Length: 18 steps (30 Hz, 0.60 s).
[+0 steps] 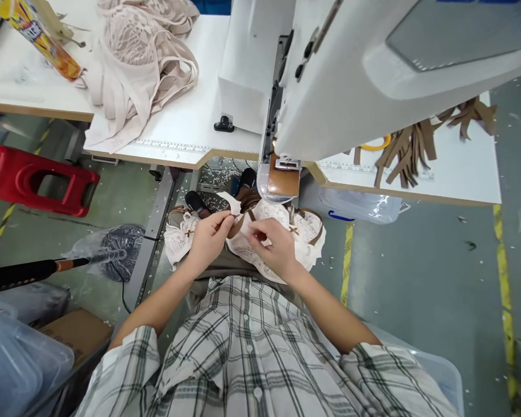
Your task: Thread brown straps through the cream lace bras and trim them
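Note:
White lace bras with brown trim and small brown bows lie across my lap. My left hand is closed, thumb and forefinger pinching the edge of a bra beside a brown strap. A pale fabric end sticks up above those fingertips. Close by on the right, my right hand has its fingers curled at the bra's white fabric, just below a short brown strap. Its fingertips are partly hidden, so the exact spot they grip is unclear. Over the lap juts the sewing machine's arm end with a brown plate.
A white sewing machine stands on the worktable. Beige lace bras are piled left, near an orange-and-yellow tube. Brown strips and a yellow-handled tool lie right. A red stool stands left.

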Motion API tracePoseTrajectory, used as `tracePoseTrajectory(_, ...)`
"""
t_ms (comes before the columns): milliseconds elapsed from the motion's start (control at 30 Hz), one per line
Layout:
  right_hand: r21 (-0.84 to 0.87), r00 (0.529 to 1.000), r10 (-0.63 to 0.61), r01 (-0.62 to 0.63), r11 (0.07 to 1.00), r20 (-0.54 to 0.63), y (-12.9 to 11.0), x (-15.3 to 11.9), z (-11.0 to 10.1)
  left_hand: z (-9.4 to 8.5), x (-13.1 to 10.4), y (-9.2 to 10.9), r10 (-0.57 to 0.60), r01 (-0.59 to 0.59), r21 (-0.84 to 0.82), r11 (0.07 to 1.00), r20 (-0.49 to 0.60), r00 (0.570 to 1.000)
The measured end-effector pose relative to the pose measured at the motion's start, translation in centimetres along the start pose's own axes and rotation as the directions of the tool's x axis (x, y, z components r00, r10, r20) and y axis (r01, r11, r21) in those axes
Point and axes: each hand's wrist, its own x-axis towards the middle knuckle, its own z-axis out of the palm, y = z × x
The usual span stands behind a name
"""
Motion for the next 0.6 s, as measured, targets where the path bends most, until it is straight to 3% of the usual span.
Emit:
tracePoseTrajectory(100, -0.077, 0.999, -0.037, 0.035, 0.996, -0.018, -0.3, 1.2, -0.9, -0.2, -0.5, 0.9, -0.025, 0.026, -0.036, 0.999, 0.047, 0.999)
tracePoseTrajectory(233, -0.123, 0.990, -0.131, 0.125, 0.985, -0.048, -0.1, 2.4, -0.8, 0.0, -0.7, 1.5, -0.143, 0.165, -0.221, 0.961, 0.110, 0.984)
tracePoseTrajectory(333, -0.137, 0.960, -0.240, 0.221, 0.966, -0.143, 0.1, 2.2, -0.3, 0.6, -0.3, 1.4, -0.193, 0.236, -0.302, 0.923, 0.165, 0.967)
tracePoseTrajectory(400, -0.147, 0.948, -0.278, 0.256, 0.956, -0.157, 0.2, 1.7, -0.1, 1.2, 0.0, 1.2, -0.217, 0.253, -0.323, 0.912, 0.143, 0.966)
tracePoseTrajectory(500, -0.194, 0.939, -0.339, 0.323, 0.926, -0.054, 1.5, 1.4, -0.7, 1.9, 0.8, 0.9, -0.227, 0.250, -0.300, 0.921, 0.112, 0.968)
tracePoseTrajectory(600, -0.278, 0.944, -0.323, 0.328, 0.903, 0.064, 5.1, 3.2, -4.4, 2.0, 1.7, 0.7, -0.146, 0.162, -0.149, 0.976, 0.109, 0.983)
